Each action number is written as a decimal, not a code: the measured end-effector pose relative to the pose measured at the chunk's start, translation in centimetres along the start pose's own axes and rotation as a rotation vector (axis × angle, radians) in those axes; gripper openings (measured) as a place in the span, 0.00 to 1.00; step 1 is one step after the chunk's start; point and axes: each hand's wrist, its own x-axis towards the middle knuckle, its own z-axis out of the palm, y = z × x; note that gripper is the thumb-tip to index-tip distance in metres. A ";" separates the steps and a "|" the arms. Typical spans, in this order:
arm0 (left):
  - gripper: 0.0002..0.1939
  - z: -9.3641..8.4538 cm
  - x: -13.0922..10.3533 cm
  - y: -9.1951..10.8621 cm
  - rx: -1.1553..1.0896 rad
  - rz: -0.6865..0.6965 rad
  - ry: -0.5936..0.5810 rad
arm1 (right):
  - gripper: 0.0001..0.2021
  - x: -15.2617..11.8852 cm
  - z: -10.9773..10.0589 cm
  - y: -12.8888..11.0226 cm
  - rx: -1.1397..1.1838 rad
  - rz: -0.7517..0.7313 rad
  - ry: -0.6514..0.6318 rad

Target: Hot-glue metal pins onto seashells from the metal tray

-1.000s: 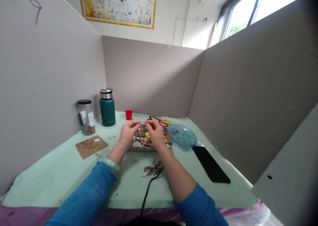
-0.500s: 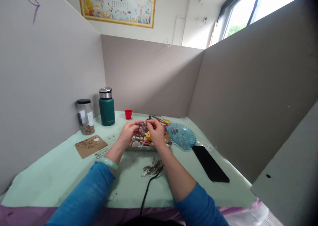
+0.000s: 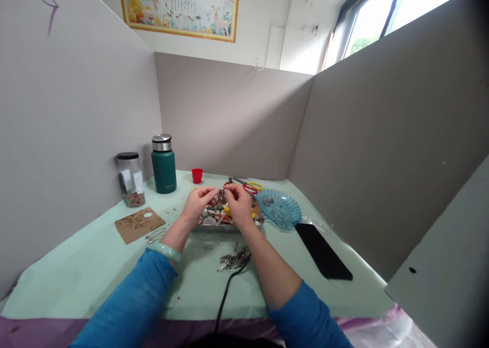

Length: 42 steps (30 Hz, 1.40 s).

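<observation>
Both my hands are raised over a metal tray [image 3: 217, 228] filled with small mixed pieces, white, green, orange and yellow. My left hand [image 3: 199, 204] pinches with thumb and forefinger at the tray's upper left. Close beside it, nearly touching, my right hand [image 3: 239, 205] pinches too. Something small and metallic seems to hang between the fingertips, too small to name. A heap of silvery metal pieces [image 3: 234, 259] lies on the table in front of the tray. To the right of the tray, a blue shell-shaped plate [image 3: 282, 210] holds a few small metal pieces.
Green bottle [image 3: 164, 170], lidded jar [image 3: 132, 182] and brown card [image 3: 139, 225] stand or lie left. Behind the tray are a red cup [image 3: 197, 176] and scissors [image 3: 252, 187]. A black slab [image 3: 324, 251] lies right; a black cord [image 3: 225, 297] runs to the front edge.
The fingers of my hands have shifted slightly, with the left fingertips drawn closer together. The view has moved a little; the objects on the table stay put.
</observation>
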 end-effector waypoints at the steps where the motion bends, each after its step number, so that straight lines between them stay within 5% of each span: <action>1: 0.16 0.0 0.0 0.0 0.006 0.003 0.007 | 0.08 0.0 0.0 0.0 0.000 -0.001 -0.003; 13: 0.17 0.0 0.0 0.1 0.099 0.085 0.078 | 0.08 0.0 -0.2 -0.1 0.033 0.003 -0.063; 42: 0.09 0.2 -0.6 1.0 0.308 0.307 0.044 | 0.06 0.2 -0.4 0.3 0.077 0.020 -0.090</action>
